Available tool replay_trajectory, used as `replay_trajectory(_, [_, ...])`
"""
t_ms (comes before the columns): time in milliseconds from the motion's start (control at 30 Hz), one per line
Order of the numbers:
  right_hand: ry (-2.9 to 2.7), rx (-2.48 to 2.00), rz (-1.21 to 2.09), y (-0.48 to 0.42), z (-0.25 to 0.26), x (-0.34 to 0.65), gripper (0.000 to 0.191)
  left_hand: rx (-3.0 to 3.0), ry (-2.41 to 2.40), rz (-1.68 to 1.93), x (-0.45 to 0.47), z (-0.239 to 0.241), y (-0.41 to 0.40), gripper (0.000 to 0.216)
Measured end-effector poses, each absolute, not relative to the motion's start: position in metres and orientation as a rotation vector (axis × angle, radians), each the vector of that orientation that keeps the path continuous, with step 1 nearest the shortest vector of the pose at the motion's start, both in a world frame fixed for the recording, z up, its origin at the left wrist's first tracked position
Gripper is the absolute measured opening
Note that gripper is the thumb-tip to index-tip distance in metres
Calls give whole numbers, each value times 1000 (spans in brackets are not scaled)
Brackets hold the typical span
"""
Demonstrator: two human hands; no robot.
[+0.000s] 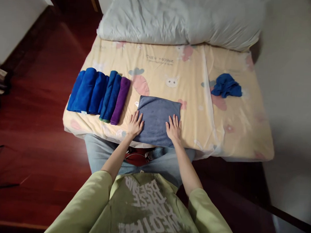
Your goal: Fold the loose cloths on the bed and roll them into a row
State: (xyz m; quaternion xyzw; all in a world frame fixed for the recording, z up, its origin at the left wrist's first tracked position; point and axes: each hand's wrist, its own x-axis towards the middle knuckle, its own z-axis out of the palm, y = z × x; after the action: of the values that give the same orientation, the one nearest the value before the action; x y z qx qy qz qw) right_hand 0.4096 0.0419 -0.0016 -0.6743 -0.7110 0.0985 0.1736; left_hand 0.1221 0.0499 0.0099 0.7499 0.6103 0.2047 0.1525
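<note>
A grey-blue towel [155, 117] lies flat and folded on the bed near its front edge. My left hand [135, 124] rests palm down on the towel's near left corner, fingers spread. My right hand [173, 128] presses flat on its near right part, fingers also apart. Neither hand holds anything. To the left, a row of rolled towels [95, 94] lies side by side, several blue and one purple [120, 101] at the right end.
A crumpled blue cloth [226, 85] sits at the bed's right. The yellow patterned sheet [192, 70] covers the mattress, with a pale pillow [179, 18] at the far end. Dark wooden floor lies to the left, a wall to the right.
</note>
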Motion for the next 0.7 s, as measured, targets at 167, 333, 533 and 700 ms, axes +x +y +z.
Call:
replay_trajectory(167, [-1855,-1938,318,-14,-4,429,59,2111,1775,613,92,10,-2,61])
replay_trajectory(333, [-1831,-1982,338,-75,-2,435,61,2119,1736,588,71,6,-63,61])
replay_trajectory(533, [-1896,-1778,314,-111,2,438,63,2187,1631,640,61,2,-87,65])
replay_trajectory(700, [-1903,-1676,378,-106,-2,438,52,2273,1445,577,69,4,-67,54])
